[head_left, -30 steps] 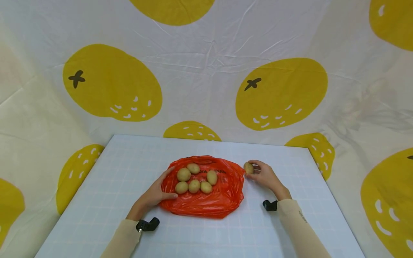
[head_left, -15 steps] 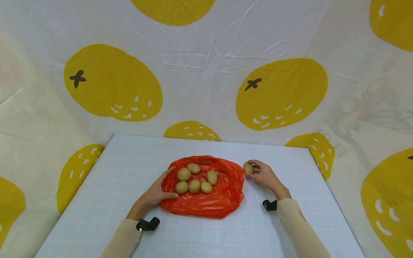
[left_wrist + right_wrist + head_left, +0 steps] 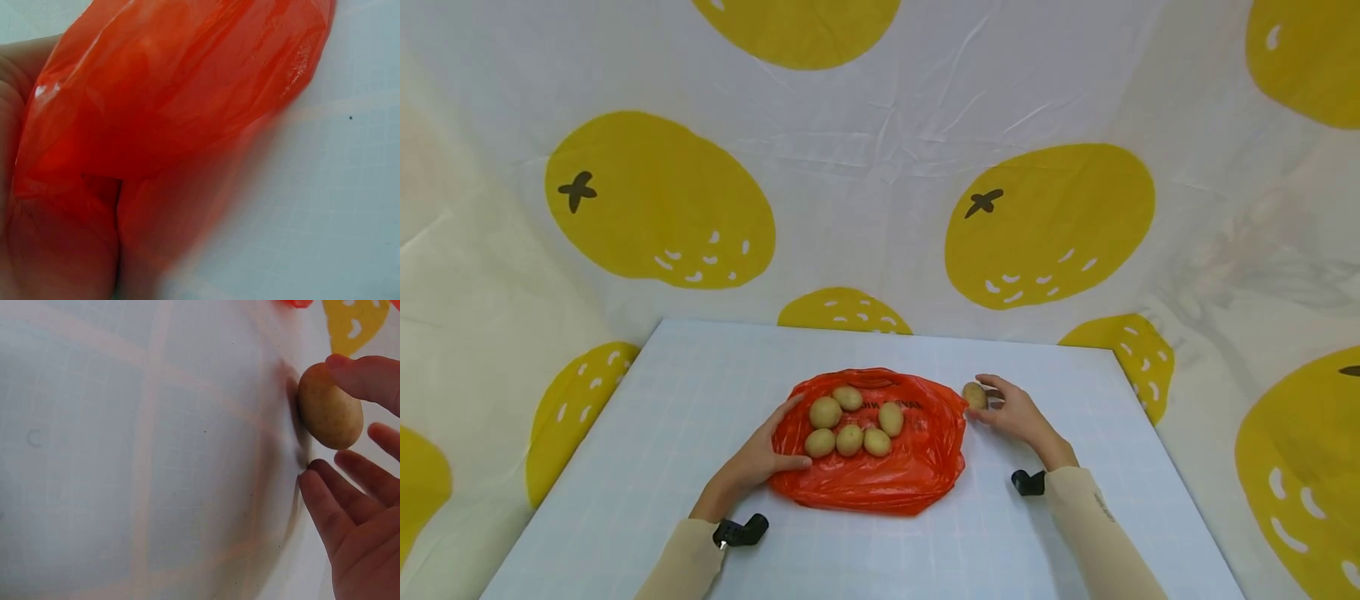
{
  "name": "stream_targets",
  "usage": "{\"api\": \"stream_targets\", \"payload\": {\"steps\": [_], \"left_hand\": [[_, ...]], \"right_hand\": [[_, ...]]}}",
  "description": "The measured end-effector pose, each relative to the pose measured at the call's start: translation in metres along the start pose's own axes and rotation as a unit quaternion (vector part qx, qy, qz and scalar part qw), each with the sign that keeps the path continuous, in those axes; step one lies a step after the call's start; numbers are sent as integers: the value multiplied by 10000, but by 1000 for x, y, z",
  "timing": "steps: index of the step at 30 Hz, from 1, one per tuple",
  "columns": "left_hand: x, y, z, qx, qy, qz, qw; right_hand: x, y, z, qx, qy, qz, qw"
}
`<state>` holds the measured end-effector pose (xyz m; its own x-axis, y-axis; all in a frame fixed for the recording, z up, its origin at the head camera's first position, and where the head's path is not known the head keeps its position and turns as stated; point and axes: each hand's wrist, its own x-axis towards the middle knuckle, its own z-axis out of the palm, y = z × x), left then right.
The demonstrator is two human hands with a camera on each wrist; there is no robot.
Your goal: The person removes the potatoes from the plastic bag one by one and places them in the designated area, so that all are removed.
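A red plastic bag (image 3: 917,454) lies spread wide on the table, and several potatoes (image 3: 850,440) rest within it toward its left side. My left hand (image 3: 757,457) rests against the bag's left end, thumb over the near side and fingers along the far side. In the left wrist view, translucent red plastic (image 3: 187,81) covers part of that hand. Just beyond the bag's right edge sits a single potato (image 3: 330,412). My right hand (image 3: 1018,415) is at it: the thumb touches the potato in the right wrist view, while the other fingers are spread apart from it.
The pale checked table (image 3: 700,367) carries the bag and the lone potato. A white curtain (image 3: 865,225) printed with yellow fruit hangs behind and at both sides. A black wrist camera (image 3: 741,530) is worn on my left wrist, another camera (image 3: 1028,482) on my right.
My right hand's fingers have loosened from around the lone potato, which stays almost in place. The left hand and bag look unchanged; the head view has tilted slightly.
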<state>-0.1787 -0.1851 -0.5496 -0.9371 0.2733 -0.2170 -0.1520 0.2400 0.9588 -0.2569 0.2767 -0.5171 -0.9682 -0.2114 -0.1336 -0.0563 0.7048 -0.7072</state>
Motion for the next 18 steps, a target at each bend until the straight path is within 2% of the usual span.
{"api": "stream_targets", "payload": {"steps": [9,18], "left_hand": [[2,-5,-3,-6,-52,199,9998],[2,-6,-3,-84,-153,268,9995]], "right_hand": [[-6,-9,-8,-144,-37,-234,9996],[-14,-35,-18,-146,-81,-463,9988]]}}
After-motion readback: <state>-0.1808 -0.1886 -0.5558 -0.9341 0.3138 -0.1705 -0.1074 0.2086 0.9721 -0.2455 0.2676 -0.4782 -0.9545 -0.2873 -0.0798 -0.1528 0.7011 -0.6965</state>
